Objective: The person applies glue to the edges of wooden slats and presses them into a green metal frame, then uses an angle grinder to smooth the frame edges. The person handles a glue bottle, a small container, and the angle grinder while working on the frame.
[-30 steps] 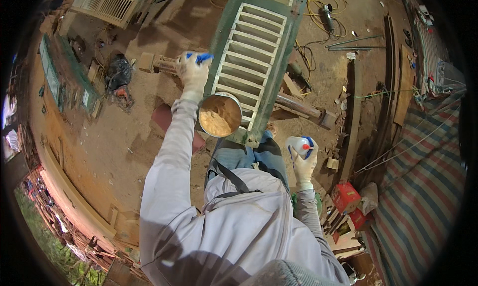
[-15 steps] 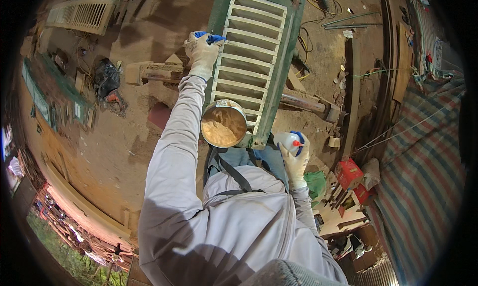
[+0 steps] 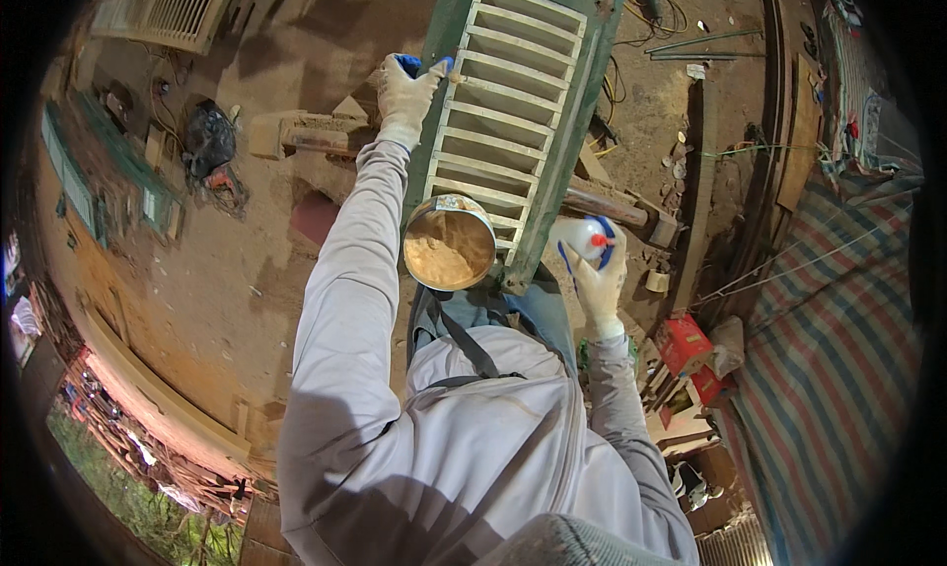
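A green louvered shutter [image 3: 560, 147] with pale slats lies lengthwise in front of me. My left hand [image 3: 406, 98], in a white glove with blue fingertips, is at its left edge. One finger reaches to the pale slat frame, beside a small brownish spot; the fingers look apart, and I see nothing held. A round tub [image 3: 449, 255] of tan powder rests at the shutter's near end. To the right of that end, my gloved right hand [image 3: 598, 280] is closed round a small whitish squeeze bottle [image 3: 579, 237] with a red tip, held tilted.
A wooden beam [image 3: 607, 206] runs crosswise under the shutter. Other louvered panels [image 3: 163, 12] lie at the left, near a black plastic bag [image 3: 210, 137]. On the right are red boxes [image 3: 684, 341], long boards [image 3: 698, 191] and a striped tarp [image 3: 819, 369]. Cables and tools lie far right.
My right hand has lifted away and slightly up with the bottle. My left hand has shifted a little right and its fingers have spread. The shutter and tub sit slightly further right in view.
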Demonstrator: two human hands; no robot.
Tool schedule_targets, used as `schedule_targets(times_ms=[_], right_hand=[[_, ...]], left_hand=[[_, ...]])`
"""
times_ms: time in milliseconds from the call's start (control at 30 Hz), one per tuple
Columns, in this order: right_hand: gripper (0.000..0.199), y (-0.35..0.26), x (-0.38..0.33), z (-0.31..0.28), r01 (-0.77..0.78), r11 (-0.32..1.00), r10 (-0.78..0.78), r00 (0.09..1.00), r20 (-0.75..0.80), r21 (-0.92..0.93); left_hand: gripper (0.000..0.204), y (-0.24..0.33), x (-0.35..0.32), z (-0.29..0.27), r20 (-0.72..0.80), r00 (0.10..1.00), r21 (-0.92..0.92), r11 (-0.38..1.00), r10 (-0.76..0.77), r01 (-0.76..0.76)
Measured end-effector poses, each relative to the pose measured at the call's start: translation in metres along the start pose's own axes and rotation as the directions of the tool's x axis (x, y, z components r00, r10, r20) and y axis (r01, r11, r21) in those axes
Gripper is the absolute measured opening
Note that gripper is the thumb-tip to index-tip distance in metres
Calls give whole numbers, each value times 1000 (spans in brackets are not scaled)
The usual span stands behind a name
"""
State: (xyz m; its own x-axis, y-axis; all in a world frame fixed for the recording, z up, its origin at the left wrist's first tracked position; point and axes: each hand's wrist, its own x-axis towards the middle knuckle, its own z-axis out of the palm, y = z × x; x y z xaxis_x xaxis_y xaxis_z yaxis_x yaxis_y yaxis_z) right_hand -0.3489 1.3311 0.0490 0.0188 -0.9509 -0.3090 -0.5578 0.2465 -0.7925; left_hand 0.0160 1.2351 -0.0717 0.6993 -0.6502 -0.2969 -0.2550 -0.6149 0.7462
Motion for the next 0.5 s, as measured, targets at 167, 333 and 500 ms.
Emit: schedule_targets(times_ms=[167, 333, 500], right_hand=[[62, -36, 45, 33, -114, 939, 62, 984, 165, 325], [62, -61, 83, 69, -109, 965, 44, 963, 264, 237], [62, -72, 101, 96, -76, 984, 31, 963, 267, 160]], left_hand=[[75, -21, -1, 2, 22, 998, -324, 944, -51, 55], [88, 3, -12, 5, 16, 1000, 30, 999, 23, -23], [90, -21, -9, 15, -17, 999, -179, 983, 48, -50]])
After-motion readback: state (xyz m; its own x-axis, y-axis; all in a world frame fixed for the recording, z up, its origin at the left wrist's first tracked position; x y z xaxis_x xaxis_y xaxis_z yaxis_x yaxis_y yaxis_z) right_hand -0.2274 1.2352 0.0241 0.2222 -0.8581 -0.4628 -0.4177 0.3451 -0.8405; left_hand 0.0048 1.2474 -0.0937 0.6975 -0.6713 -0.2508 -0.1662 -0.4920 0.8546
